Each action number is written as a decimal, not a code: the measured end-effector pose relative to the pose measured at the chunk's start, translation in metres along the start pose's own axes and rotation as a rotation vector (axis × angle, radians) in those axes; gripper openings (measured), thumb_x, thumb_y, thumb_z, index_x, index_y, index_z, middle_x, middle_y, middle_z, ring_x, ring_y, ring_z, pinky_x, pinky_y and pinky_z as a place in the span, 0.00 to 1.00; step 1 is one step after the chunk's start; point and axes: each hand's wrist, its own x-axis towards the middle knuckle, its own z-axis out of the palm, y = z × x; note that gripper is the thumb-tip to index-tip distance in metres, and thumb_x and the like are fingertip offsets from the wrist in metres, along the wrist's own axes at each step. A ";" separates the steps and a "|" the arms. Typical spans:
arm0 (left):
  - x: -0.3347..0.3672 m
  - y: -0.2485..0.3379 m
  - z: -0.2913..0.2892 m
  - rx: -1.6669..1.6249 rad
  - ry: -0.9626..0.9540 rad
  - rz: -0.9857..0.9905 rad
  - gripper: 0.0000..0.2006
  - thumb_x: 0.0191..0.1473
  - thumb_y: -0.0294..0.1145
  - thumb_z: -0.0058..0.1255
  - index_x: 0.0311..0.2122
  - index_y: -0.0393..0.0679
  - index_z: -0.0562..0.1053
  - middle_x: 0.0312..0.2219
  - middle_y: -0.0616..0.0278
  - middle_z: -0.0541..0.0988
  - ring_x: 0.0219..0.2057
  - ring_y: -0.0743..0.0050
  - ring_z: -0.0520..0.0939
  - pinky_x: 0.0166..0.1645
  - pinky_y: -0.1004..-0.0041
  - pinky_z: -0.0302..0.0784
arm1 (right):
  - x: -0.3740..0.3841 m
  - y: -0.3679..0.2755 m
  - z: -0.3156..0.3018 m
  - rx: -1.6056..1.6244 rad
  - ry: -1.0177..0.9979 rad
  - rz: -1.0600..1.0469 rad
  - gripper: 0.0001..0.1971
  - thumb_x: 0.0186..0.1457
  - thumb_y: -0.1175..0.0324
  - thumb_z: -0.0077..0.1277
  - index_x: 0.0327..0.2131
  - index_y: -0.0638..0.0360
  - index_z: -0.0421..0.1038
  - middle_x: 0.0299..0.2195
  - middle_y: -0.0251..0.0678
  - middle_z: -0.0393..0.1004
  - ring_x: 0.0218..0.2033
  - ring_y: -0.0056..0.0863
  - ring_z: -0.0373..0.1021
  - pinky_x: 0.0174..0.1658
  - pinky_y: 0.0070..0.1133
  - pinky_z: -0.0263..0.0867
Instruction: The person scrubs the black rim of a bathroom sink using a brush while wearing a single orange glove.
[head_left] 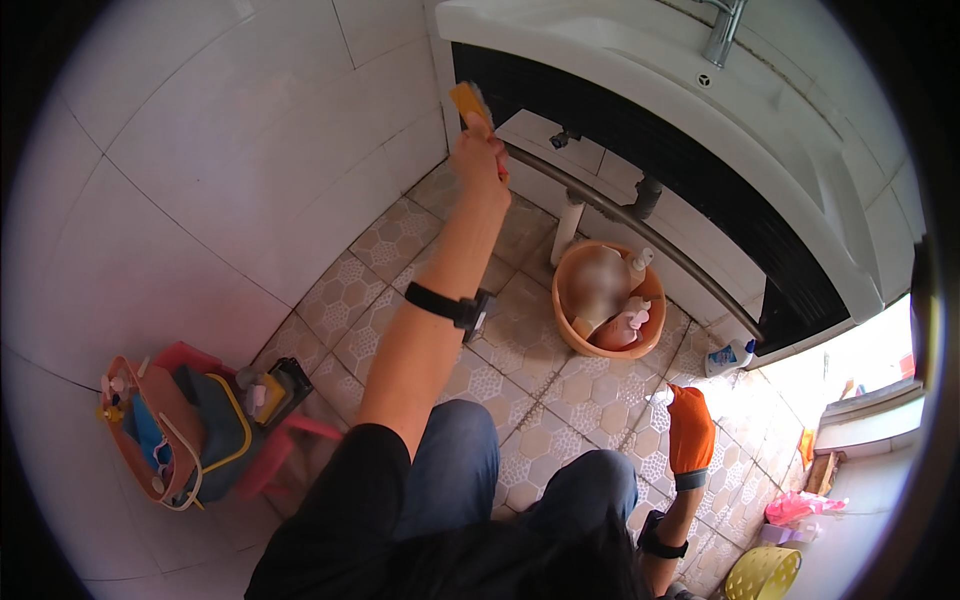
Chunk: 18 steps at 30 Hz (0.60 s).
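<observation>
Black sleeve point(340, 500) closest to us, and out ahead the bare left hand point(482, 158) is wrapped round a yellow scrub brush point(466, 102), up by the washbasin's point(610, 58) black front panel point(640, 142); contact, can't tell. The right hand point(690, 432), orange-gloved, hangs well apart, something white and blurred at its fingertips, grip unclear. Between the hands, an orange tub point(560, 308) of bottles!

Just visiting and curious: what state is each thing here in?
Left grip, bare, closed around the yellow brush
Yellow brush, held up near the black panel
Right grip, gloved in orange; contents, if any, unclear
Orange tub, upright, open, holding bottles
Pink basket, open, holding several items
Blue-and-white bottle, apparently upright
Tap, no water seen running
</observation>
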 end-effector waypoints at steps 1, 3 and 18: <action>0.002 0.000 0.000 -0.047 0.026 0.049 0.19 0.70 0.53 0.51 0.30 0.54 0.67 0.19 0.76 0.65 0.21 0.80 0.64 0.27 0.73 0.53 | 0.001 -0.001 0.000 -0.014 -0.001 -0.016 0.12 0.61 0.78 0.55 0.48 0.63 0.79 0.46 0.48 0.80 0.47 0.48 0.77 0.52 0.31 0.72; 0.003 0.000 0.001 -0.058 0.003 -0.067 0.19 0.70 0.54 0.51 0.30 0.54 0.67 0.19 0.76 0.65 0.22 0.79 0.65 0.28 0.72 0.54 | 0.002 -0.002 0.000 -0.028 0.003 -0.022 0.12 0.61 0.78 0.55 0.48 0.62 0.79 0.47 0.48 0.80 0.48 0.48 0.77 0.53 0.31 0.72; -0.021 0.018 0.016 -0.143 0.017 -0.015 0.21 0.70 0.55 0.52 0.30 0.51 0.67 0.20 0.74 0.63 0.22 0.78 0.62 0.28 0.74 0.57 | 0.008 -0.003 0.007 -0.085 0.019 -0.130 0.15 0.58 0.79 0.57 0.49 0.60 0.79 0.45 0.43 0.79 0.46 0.44 0.77 0.51 0.28 0.72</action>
